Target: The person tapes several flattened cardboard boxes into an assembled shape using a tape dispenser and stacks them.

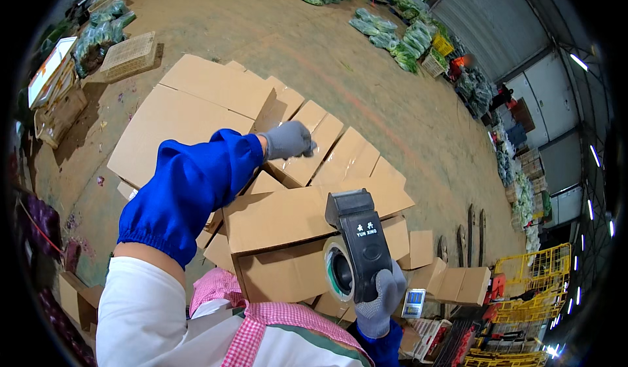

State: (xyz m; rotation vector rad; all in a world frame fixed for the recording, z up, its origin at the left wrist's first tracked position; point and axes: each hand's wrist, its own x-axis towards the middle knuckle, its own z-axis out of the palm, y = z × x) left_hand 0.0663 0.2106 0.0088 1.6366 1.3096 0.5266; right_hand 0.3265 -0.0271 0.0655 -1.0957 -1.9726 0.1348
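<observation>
My left hand (289, 141), in a grey glove, is curled closed above the cardboard boxes, with nothing visible in it. Beneath it lies a box with clear tape across its top (314, 139). A large closed carton (181, 126) fills the space to its left, under my blue-sleeved forearm. My right hand (380, 296), gloved in grey with a dotted palm, grips the handle of a black tape dispenser (360, 234). The dispenser carries a roll of clear tape (338, 269). Just behind and left of it is a carton with a raised flap (279, 215).
Several bagged green vegetables (414, 40) line the far side. A plastic crate (130, 53) stands at upper left, near stacked crates. Yellow metal cage carts (532, 274), an open carton (461, 283) and a small screen device (413, 303) are at right. A person (458, 65) is in the distance.
</observation>
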